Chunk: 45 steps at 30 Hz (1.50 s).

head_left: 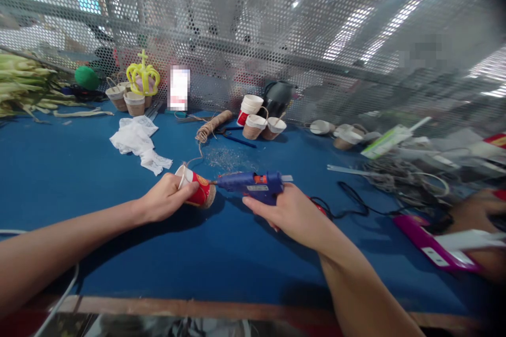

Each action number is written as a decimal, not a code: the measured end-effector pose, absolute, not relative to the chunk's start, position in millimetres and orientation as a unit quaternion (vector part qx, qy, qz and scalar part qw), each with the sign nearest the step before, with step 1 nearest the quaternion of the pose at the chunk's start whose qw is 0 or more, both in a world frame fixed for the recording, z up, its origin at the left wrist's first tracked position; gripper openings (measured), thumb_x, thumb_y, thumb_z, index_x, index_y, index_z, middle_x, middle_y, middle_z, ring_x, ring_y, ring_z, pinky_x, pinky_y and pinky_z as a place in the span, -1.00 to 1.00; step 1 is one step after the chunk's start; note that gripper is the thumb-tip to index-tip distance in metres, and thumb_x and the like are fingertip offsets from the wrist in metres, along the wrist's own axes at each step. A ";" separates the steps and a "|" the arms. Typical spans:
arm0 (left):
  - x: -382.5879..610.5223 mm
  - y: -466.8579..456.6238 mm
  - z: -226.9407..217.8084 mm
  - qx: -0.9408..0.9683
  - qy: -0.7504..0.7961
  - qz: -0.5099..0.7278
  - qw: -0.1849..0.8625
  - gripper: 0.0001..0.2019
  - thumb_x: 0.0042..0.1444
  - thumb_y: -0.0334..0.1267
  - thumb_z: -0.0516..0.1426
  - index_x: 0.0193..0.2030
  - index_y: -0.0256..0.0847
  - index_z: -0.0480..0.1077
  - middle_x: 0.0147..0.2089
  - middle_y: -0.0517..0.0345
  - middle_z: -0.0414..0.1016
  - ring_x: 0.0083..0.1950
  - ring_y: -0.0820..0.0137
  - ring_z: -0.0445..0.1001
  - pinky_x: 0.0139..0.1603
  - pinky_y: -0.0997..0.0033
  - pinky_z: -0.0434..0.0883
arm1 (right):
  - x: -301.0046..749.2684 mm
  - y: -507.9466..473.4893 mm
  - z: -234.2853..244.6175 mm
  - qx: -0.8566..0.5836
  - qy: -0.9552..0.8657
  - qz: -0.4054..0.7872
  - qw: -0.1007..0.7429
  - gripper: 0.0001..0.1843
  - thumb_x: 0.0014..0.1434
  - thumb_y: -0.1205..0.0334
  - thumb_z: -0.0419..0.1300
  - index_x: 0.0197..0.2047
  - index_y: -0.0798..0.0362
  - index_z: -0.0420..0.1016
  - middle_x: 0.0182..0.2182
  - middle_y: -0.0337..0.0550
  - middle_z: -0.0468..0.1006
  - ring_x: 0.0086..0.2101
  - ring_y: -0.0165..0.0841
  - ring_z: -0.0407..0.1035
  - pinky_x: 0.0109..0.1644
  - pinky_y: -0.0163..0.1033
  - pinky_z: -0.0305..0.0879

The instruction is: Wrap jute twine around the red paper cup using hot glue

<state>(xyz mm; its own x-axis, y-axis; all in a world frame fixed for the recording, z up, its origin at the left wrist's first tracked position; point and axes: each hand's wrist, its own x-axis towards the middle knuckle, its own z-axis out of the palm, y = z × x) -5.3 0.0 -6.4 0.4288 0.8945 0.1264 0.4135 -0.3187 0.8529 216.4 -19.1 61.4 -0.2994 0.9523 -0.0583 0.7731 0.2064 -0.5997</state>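
- Red-and-white paper cup (194, 197): held tilted in left hand (168, 195) over the blue tabletop (169, 266), mouth to the left; round yellowish emblem on red side, wording too small to read; brown twine around the base.
- Left fingers curled around the cup, thumb across its side.
- Blue glue gun (233, 183) in right hand (290, 210), fingers wrapped around the grip; nozzle at the cup's base end, contact hard to tell. White sticker (257, 188) on the barrel, print illegible.
- Phone-like bright screen (179, 88) at the back, blurred out.
- Green-and-white packet (389, 141) at right, writing smeared.
- Stacked paper cups (250, 105), red at the lower side; just in front, two twine-wrapped cups (254, 127) with loop handles, contents not discernible.
- More wrapped cups (135, 102) at back left, yellow crown-shaped piece (143, 76) above, something pale purple within.
- Twine roll (215, 124) behind, loose strand leading towards the held cup.
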 end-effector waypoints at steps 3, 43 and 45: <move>-5.8 0.8 -7.5 0.747 0.436 0.311 0.394 -0.61 0.12 -0.13 -0.15 -0.65 -0.28 0.15 -0.62 0.29 0.06 -0.57 0.56 0.02 -0.57 0.55 0.06 | 216.8 -19.7 62.6 -0.568 -0.762 0.267 0.163 -0.61 0.04 0.17 0.10 -0.75 0.02 0.13 -0.87 -0.40 0.18 -0.76 -0.51 0.13 -0.60 -0.36 0.13; -5.1 0.8 -6.6 0.723 0.446 0.319 0.420 -0.61 0.12 -0.15 -0.14 -0.58 -0.33 0.29 -0.59 0.23 0.23 -0.55 0.53 0.12 -0.53 0.52 0.15 | 214.4 -22.7 63.9 -0.572 -0.768 0.236 0.164 -0.66 0.03 0.16 0.07 -0.71 0.00 0.15 -0.86 -0.39 0.19 -0.74 -0.48 0.14 -0.57 -0.34 0.13; -5.7 0.9 -7.2 0.730 0.452 0.312 0.407 -0.60 0.12 -0.14 -0.14 -0.63 -0.31 0.22 -0.61 0.27 0.13 -0.56 0.55 0.05 -0.55 0.53 0.10 | 214.4 -21.7 63.9 -0.574 -0.766 0.241 0.158 -0.66 0.03 0.16 0.07 -0.71 0.00 0.15 -0.86 -0.39 0.19 -0.73 -0.48 0.14 -0.57 -0.34 0.14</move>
